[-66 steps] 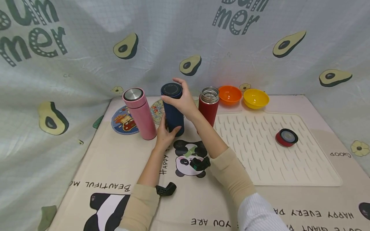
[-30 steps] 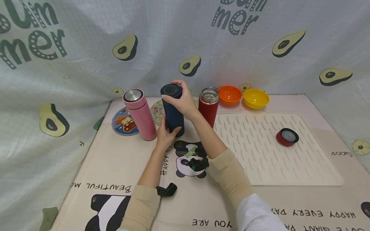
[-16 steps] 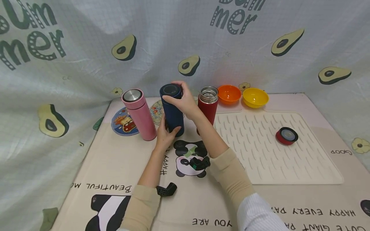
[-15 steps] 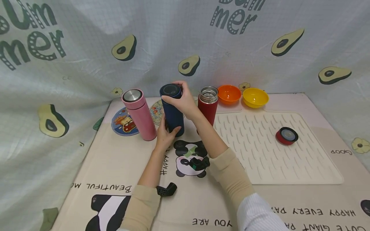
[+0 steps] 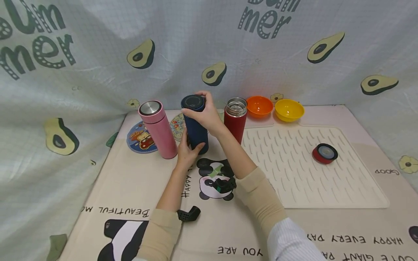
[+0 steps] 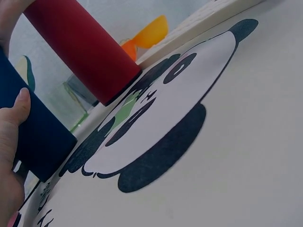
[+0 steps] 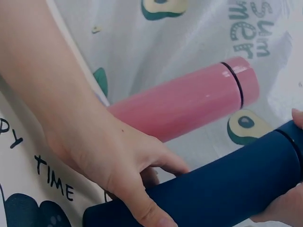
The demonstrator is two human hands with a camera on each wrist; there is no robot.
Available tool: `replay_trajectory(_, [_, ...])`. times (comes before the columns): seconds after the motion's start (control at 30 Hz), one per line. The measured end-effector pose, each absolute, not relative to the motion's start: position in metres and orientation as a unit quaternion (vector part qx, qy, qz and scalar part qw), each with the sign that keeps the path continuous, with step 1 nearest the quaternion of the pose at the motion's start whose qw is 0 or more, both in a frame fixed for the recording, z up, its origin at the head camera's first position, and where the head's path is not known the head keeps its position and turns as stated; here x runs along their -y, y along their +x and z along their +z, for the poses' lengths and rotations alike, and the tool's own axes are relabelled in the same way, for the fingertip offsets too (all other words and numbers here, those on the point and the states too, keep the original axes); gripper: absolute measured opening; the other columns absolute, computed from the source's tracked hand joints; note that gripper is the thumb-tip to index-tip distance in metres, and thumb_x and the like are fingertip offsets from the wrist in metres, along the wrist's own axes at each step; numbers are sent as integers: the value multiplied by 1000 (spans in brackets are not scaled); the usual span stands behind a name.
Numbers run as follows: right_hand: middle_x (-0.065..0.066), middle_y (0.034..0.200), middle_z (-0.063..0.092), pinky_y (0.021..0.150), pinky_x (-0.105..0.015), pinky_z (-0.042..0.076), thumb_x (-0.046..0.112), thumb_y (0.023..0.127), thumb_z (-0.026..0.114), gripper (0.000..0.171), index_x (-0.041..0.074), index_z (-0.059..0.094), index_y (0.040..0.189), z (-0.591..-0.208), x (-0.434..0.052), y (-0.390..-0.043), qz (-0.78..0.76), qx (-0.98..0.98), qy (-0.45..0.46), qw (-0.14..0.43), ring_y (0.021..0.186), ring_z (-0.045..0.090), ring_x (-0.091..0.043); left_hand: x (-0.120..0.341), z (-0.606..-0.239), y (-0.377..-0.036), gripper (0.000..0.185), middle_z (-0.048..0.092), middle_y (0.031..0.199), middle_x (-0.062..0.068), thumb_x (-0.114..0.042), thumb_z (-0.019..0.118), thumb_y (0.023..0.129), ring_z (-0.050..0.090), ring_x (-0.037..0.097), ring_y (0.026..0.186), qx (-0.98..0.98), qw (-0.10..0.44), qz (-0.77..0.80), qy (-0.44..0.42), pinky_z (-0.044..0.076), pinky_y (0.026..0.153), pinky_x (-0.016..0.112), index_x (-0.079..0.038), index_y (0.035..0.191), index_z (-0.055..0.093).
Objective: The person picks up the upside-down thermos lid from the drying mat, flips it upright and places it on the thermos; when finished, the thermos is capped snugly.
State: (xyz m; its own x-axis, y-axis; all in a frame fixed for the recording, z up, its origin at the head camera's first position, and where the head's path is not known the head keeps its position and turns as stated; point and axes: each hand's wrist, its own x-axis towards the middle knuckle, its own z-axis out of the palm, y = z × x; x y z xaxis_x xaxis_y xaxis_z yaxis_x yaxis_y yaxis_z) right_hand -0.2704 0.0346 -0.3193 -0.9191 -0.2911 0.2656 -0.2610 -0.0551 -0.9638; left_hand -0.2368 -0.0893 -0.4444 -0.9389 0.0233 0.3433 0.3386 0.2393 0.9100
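I have my 2 hands on the navy bottle (image 5: 197, 128), which stands near the back of the table (image 5: 156, 188), between the pink bottle (image 5: 160, 132) on my left and the red bottle (image 5: 234, 126) on my right. My left hand (image 5: 187, 156) grips the lower body, thumb on the near side. My right hand (image 5: 209, 114) reaches in from above and clasps the lid (image 5: 193, 102), thumb on the near edge and fingers behind it.

I judge the step in hand to be work on that lid, which sits on the bottle; whether it is tight or loose I cannot tell. To do it well, I want the left hand firm and low, pressing the base to the table so the body does not turn with the lid. The right hand should squeeze evenly and turn about the bottle's own axis, without a sideways pull that could tip it.

My right forearm passes just in front of the red bottle, which is uncapped, so a wide elbow swing could knock it. The pink bottle also leaves little room on the left. The loose cap (image 5: 324, 153) lies on the ribbed mat (image 5: 294, 188), well clear of my hands.
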Motion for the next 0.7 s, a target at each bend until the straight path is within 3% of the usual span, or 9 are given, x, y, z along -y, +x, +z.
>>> replay_trajectory(0.2, [-13,133,42,101,-36,34,8,86,54,60,12,29,141,-320,-38,-270,-713,-666,-215,38,117,45,-23,90,-454,-243,81,40,137,16,-18,72,80,41,27,124,775,142,-605,-116,34,102,39,-10,143,23])
replay_trajectory(0.4, [-13,123,44,94,-33,42,10,82,66,62,7,29,131,-322,-34,-271,-712,-670,-211,5,108,51,-24,90,-455,-243,80,42,136,15,-17,73,79,43,27,123,772,152,-605,-121,35,101,41,-11,143,25])
replay_trajectory(0.57, [-13,131,43,100,-35,35,10,87,56,59,9,29,140,-324,-36,-272,-721,-658,-216,26,116,46,-22,90,-456,-243,81,41,138,15,-20,72,80,42,27,124,777,144,-602,-113,34,102,40,-11,144,24])
replay_trajectory(0.7, [-15,126,45,97,-36,39,7,85,58,57,8,32,136,-324,-37,-273,-734,-642,-219,22,112,49,-25,90,-455,-243,80,41,138,14,-22,72,80,42,26,124,780,143,-599,-108,34,102,39,-12,143,24])
